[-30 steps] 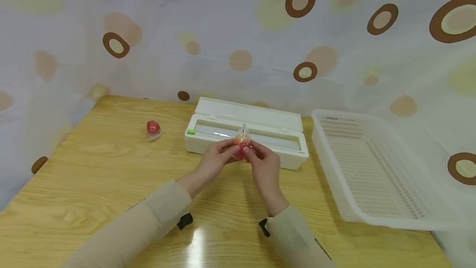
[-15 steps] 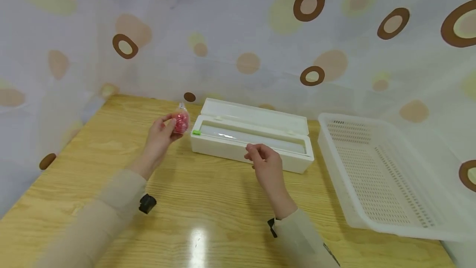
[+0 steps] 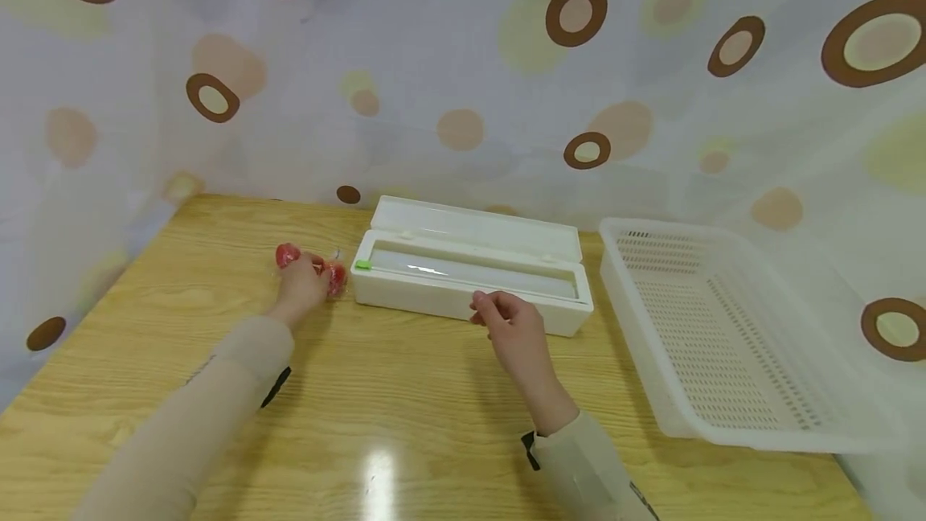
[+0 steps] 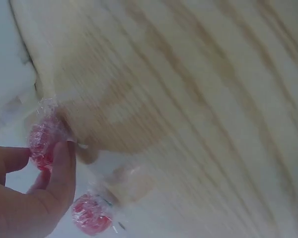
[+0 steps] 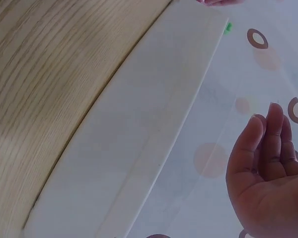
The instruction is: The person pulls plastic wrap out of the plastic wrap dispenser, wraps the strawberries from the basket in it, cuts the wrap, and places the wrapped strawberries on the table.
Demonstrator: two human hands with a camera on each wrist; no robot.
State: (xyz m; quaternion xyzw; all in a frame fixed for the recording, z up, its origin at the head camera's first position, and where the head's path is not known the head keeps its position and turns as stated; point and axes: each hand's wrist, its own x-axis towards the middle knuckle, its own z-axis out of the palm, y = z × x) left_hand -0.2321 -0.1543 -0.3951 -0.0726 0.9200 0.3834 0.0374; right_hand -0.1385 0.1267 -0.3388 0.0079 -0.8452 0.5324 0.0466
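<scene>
My left hand (image 3: 302,286) holds a small red round fruit (image 3: 336,278) wrapped in clear cling film, low over the table left of the white box. In the left wrist view thumb and fingers pinch this wrapped fruit (image 4: 45,141), with loose film gathered at its top. Just beyond the hand lies a second film-wrapped red fruit (image 3: 287,254), also visible as a wrapped ball (image 4: 92,214) in the left wrist view. My right hand (image 3: 517,332), fingers loosely bent and holding nothing, hovers at the front of the cling film box (image 3: 419,296).
Inside the box, whose lid (image 3: 477,227) stands raised at the back, lies a roll of film (image 3: 470,270). A green slider (image 3: 363,264) sits at its left end. To the right is a white plastic basket (image 3: 651,328). A patterned curtain (image 3: 405,63) hangs behind the table (image 3: 405,392).
Both hands held the wrapped fruit in front of the box. The right hand let go, and the left hand carried the fruit left and down beside the other one.
</scene>
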